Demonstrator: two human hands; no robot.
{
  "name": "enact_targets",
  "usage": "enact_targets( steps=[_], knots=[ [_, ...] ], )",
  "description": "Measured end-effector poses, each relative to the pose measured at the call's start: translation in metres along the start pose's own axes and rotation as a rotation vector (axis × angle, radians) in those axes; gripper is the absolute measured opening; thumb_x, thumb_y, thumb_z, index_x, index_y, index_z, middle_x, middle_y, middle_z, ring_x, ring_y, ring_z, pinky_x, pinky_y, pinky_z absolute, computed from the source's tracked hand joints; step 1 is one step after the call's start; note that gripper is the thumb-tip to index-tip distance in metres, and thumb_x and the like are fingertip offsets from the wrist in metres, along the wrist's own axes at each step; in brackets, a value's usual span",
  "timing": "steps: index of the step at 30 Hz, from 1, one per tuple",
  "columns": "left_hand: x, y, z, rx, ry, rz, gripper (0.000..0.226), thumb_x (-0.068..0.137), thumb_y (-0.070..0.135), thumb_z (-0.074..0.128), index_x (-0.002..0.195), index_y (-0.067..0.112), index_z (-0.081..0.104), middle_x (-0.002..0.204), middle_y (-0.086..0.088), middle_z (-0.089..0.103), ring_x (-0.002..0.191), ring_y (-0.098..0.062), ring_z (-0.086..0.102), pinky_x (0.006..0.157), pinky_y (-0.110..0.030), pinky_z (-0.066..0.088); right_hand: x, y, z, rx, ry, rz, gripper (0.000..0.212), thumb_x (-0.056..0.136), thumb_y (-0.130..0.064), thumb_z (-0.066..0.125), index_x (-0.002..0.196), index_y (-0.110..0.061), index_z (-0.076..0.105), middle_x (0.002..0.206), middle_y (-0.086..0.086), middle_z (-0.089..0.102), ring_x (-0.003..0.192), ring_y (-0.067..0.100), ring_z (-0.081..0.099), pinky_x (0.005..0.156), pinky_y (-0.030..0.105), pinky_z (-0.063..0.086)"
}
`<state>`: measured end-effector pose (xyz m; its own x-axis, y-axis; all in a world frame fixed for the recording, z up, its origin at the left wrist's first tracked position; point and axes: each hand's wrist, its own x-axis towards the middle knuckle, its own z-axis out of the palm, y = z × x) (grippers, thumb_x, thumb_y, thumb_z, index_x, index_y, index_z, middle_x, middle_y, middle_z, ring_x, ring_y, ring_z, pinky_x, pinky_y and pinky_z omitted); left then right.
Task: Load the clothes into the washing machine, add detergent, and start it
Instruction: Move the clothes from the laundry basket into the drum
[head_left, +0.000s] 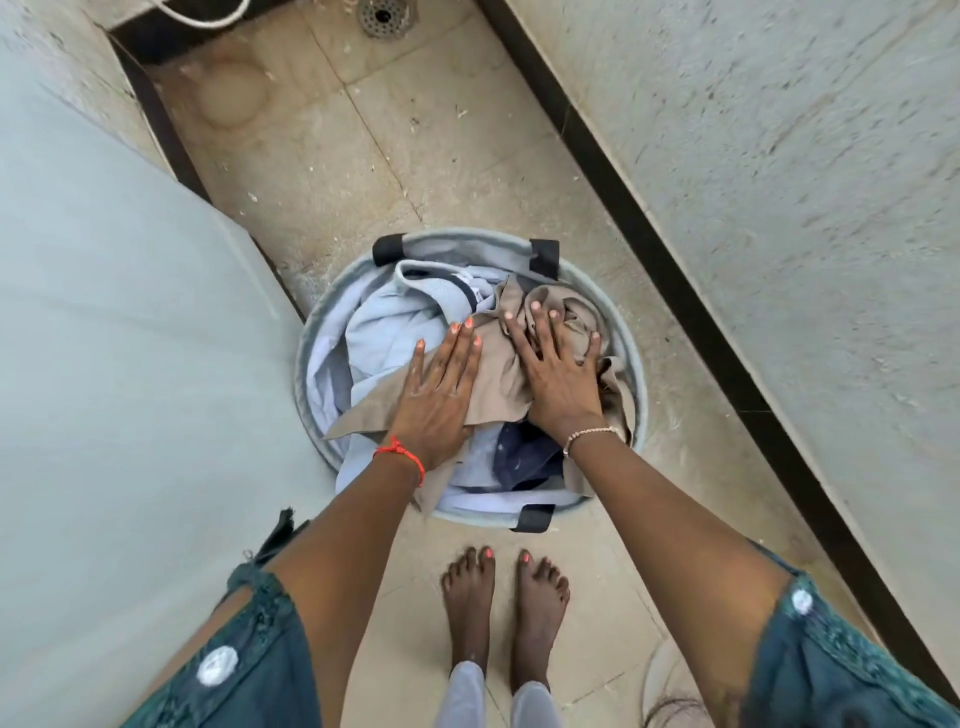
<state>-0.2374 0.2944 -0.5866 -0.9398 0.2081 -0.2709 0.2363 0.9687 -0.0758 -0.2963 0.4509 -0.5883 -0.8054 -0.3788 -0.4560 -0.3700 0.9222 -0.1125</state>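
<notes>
The clothes (374, 364) lie heaped in a round grey basket (467, 235), filling it to the rim. A crumpled beige garment (498, 374) tops the pile toward the basket's right, one corner draped over its near-left rim. Pale blue shirts (415, 306) fill its left, and a navy piece (524, 452) shows at its near edge.

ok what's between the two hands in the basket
In the head view, a strip of the tan garment lies between the left hand and the right hand; both rest on it, over light blue clothes in the basket.
</notes>
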Motion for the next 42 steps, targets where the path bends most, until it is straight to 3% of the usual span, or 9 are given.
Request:
enact_targets(
  steps=[8,16,20,27,31,36,38,40,42],
  knots=[
    [-0.003,0.010,-0.008,-0.028,0.020,-0.013,0.060,0.085,0.016,0.033,0.140,-0.003,0.018,0.147,-0.017,0.035,0.136,-0.028,0.035,0.111,-0.044,0.027,-0.007,0.002,-0.008,0.212,0.018,-0.078,0.063,0.093,0.007,0.028,0.148,-0.014,0.005,0.156,0.011,0.009,0.144,0.022,0.011,0.117,0.033,0.010],
    [-0.004,0.011,-0.024,-0.229,-0.016,-0.084,0.097,0.080,0.073,0.017,0.146,0.002,0.014,0.155,-0.014,0.009,0.144,-0.021,0.005,0.115,-0.045,0.001,-0.018,0.019,-0.023,0.002,0.136,-0.105,0.078,0.085,-0.006,0.046,0.148,-0.013,0.001,0.157,0.008,0.001,0.143,0.028,0.013,0.116,0.045,0.007],
    [-0.001,0.018,-0.009,-0.259,-0.002,-0.176,0.076,0.087,0.061,0.017,0.148,0.016,0.007,0.157,-0.010,0.001,0.144,-0.017,-0.001,0.113,-0.046,-0.008,-0.012,0.035,0.004,0.009,0.075,-0.066,0.091,0.081,-0.007,0.054,0.148,-0.024,-0.006,0.157,0.001,-0.009,0.145,0.023,-0.003,0.116,0.039,0.000],
    [0.016,0.021,-0.016,-0.233,-0.021,-0.272,0.075,0.095,0.035,0.040,0.147,0.012,-0.009,0.157,-0.004,-0.010,0.144,-0.017,-0.009,0.114,-0.038,-0.010,0.006,0.042,0.008,0.196,0.048,0.022,0.083,0.088,0.004,0.047,0.146,-0.033,0.001,0.156,-0.003,-0.012,0.144,0.022,-0.001,0.114,0.036,0.020],
    [0.018,0.023,-0.010,-0.272,0.022,-0.179,0.059,0.091,-0.004,0.021,0.147,0.007,0.007,0.157,-0.006,0.004,0.145,-0.019,0.004,0.113,-0.029,-0.008,0.010,0.043,0.012,0.203,0.052,-0.001,0.069,0.093,0.002,0.040,0.148,-0.023,0.006,0.157,0.002,-0.004,0.145,0.023,0.001,0.117,0.036,0.014],
    [0.006,0.029,-0.017,-0.201,0.158,-0.149,0.063,0.077,-0.004,0.017,0.134,-0.002,0.042,0.143,-0.016,0.041,0.132,-0.026,0.041,0.110,-0.036,0.025,-0.015,0.039,-0.009,0.174,0.074,-0.011,0.053,0.099,-0.013,0.027,0.147,-0.016,0.006,0.157,0.007,-0.001,0.145,0.025,0.001,0.117,0.031,0.004],
    [0.000,0.030,-0.032,-0.186,0.202,-0.148,0.060,0.075,-0.002,0.025,0.130,-0.001,0.048,0.139,-0.015,0.048,0.127,-0.025,0.047,0.105,-0.037,0.035,-0.034,0.030,-0.026,0.185,0.149,-0.042,0.054,0.093,-0.004,0.014,0.147,-0.011,0.013,0.156,0.011,0.009,0.143,0.031,0.009,0.117,0.036,0.017],
    [-0.005,0.032,-0.053,-0.209,0.237,-0.128,0.058,0.076,-0.003,0.037,0.134,-0.001,0.043,0.142,-0.014,0.044,0.130,-0.026,0.044,0.107,-0.039,0.032,-0.049,0.022,-0.046,0.213,0.295,-0.037,0.067,0.078,0.002,0.010,0.137,-0.006,0.041,0.144,0.016,0.039,0.132,0.039,0.037,0.096,0.040,0.049],
    [-0.013,0.032,-0.079,-0.228,0.230,-0.118,0.064,0.072,-0.007,0.044,0.136,-0.001,0.040,0.144,-0.014,0.041,0.132,-0.027,0.041,0.108,-0.041,0.030,-0.065,0.017,-0.067,0.203,0.341,-0.028,0.068,0.072,0.005,0.015,0.127,-0.004,0.054,0.134,0.016,0.052,0.121,0.039,0.050,0.075,0.039,0.058]
  ],
)
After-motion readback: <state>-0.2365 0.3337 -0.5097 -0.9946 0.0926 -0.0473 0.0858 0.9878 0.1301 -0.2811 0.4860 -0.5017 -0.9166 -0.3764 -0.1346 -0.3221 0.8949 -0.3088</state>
